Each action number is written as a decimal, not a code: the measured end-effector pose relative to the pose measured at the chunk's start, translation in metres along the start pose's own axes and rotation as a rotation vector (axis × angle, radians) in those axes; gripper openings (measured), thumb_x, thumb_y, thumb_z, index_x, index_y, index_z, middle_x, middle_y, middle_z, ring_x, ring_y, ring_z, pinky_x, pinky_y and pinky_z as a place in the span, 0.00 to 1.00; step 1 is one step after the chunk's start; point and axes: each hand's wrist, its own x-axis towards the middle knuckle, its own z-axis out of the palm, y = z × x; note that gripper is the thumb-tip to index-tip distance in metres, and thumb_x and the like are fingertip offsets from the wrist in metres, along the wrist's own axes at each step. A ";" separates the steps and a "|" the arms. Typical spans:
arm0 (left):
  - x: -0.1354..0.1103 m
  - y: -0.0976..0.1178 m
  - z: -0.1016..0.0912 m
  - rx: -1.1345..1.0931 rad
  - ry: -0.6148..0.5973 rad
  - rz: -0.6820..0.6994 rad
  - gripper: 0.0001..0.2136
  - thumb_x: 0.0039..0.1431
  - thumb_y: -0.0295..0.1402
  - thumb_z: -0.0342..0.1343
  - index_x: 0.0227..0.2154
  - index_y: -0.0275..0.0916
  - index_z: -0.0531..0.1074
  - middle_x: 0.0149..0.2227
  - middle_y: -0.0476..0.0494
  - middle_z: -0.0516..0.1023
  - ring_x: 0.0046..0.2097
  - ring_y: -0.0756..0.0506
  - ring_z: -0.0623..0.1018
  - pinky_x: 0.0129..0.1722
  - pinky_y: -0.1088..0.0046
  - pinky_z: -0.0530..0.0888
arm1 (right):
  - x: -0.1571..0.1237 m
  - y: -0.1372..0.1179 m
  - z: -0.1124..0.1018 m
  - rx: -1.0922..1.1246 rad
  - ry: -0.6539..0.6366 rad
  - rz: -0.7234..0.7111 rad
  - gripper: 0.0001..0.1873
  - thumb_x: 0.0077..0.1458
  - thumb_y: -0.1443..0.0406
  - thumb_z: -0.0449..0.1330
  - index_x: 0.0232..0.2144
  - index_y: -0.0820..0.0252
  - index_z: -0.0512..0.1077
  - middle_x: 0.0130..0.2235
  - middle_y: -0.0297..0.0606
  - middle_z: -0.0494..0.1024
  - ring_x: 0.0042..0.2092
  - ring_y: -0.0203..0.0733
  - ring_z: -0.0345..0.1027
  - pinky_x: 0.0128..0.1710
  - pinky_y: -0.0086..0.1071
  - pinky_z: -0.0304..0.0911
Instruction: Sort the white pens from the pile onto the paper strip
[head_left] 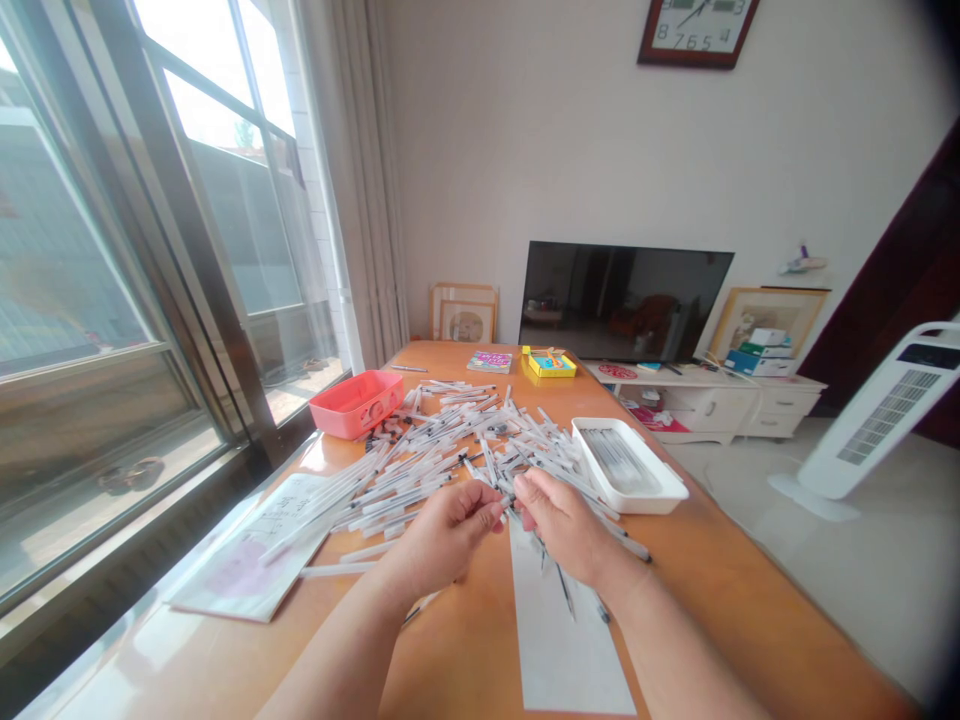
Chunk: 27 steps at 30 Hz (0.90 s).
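Observation:
Fingertip to fingertip, my left hand [466, 520] and my right hand [555, 515] pinch a pen [508, 499] between them; a small dark part of it shows and the fingers hide the rest. Just beyond them spreads a big heap of clear pen barrels [442, 440] with black ends. A white sheet of paper [570, 650] lies below my right hand, with a thin dark pen refill [565, 592] on it. To the right of the heap, a white tray [660, 500] holds several slim dark-tipped pieces lined up.
A coral-red basket [345, 418] stands at the table's left edge. In front of it lies a booklet [247, 575], with barrels over its corner. A yellow box [551, 367] and a colourful book [490, 362] sit at the far end of the wooden table [450, 660].

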 end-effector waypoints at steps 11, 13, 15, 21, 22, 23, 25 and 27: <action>-0.001 0.002 0.002 0.038 -0.015 0.084 0.14 0.63 0.44 0.55 0.37 0.38 0.76 0.33 0.44 0.77 0.35 0.47 0.72 0.35 0.73 0.67 | 0.001 0.002 0.004 0.018 -0.054 0.030 0.26 0.65 0.47 0.48 0.22 0.56 0.58 0.20 0.27 0.58 0.25 0.36 0.52 0.26 0.31 0.48; -0.001 0.002 0.001 0.039 -0.006 0.065 0.15 0.63 0.45 0.55 0.37 0.38 0.76 0.32 0.44 0.77 0.33 0.48 0.71 0.33 0.74 0.67 | 0.002 0.002 0.002 0.019 -0.033 0.025 0.26 0.66 0.47 0.47 0.23 0.56 0.60 0.21 0.28 0.60 0.25 0.37 0.55 0.27 0.31 0.51; -0.001 0.002 0.001 0.043 0.006 0.040 0.15 0.63 0.45 0.54 0.36 0.38 0.76 0.32 0.44 0.77 0.31 0.48 0.71 0.31 0.74 0.67 | 0.001 0.001 -0.001 0.014 -0.014 -0.001 0.25 0.67 0.48 0.45 0.24 0.56 0.62 0.22 0.29 0.64 0.27 0.37 0.58 0.29 0.31 0.53; -0.001 0.001 0.002 0.102 -0.004 0.081 0.14 0.65 0.43 0.52 0.37 0.38 0.76 0.32 0.45 0.76 0.33 0.48 0.70 0.32 0.74 0.65 | -0.001 0.002 0.001 -0.037 -0.038 -0.053 0.21 0.66 0.51 0.50 0.25 0.56 0.58 0.23 0.27 0.59 0.27 0.35 0.53 0.27 0.30 0.49; -0.002 0.001 0.002 0.114 -0.001 0.094 0.13 0.65 0.42 0.52 0.37 0.38 0.75 0.31 0.46 0.75 0.32 0.48 0.69 0.32 0.74 0.65 | -0.001 0.004 0.003 -0.046 -0.020 -0.052 0.22 0.66 0.51 0.50 0.24 0.56 0.57 0.23 0.27 0.57 0.27 0.35 0.52 0.27 0.30 0.48; -0.002 0.001 0.003 0.128 0.006 0.102 0.13 0.65 0.42 0.52 0.38 0.38 0.75 0.31 0.46 0.75 0.32 0.49 0.68 0.31 0.74 0.64 | 0.000 0.006 0.005 -0.050 -0.006 -0.048 0.22 0.66 0.50 0.50 0.24 0.56 0.57 0.23 0.27 0.56 0.27 0.35 0.51 0.26 0.30 0.48; -0.002 0.000 0.003 0.155 0.023 0.108 0.13 0.65 0.42 0.52 0.37 0.38 0.74 0.30 0.48 0.73 0.31 0.49 0.67 0.30 0.75 0.62 | 0.001 0.009 0.007 -0.035 0.002 -0.032 0.24 0.65 0.49 0.49 0.23 0.56 0.57 0.23 0.27 0.56 0.27 0.35 0.51 0.26 0.30 0.48; -0.001 -0.001 0.003 0.163 0.035 0.123 0.12 0.65 0.41 0.52 0.36 0.38 0.74 0.29 0.48 0.72 0.31 0.49 0.66 0.30 0.75 0.62 | 0.002 0.009 0.008 -0.005 -0.005 -0.006 0.25 0.66 0.48 0.47 0.23 0.56 0.59 0.22 0.28 0.57 0.26 0.35 0.52 0.26 0.31 0.48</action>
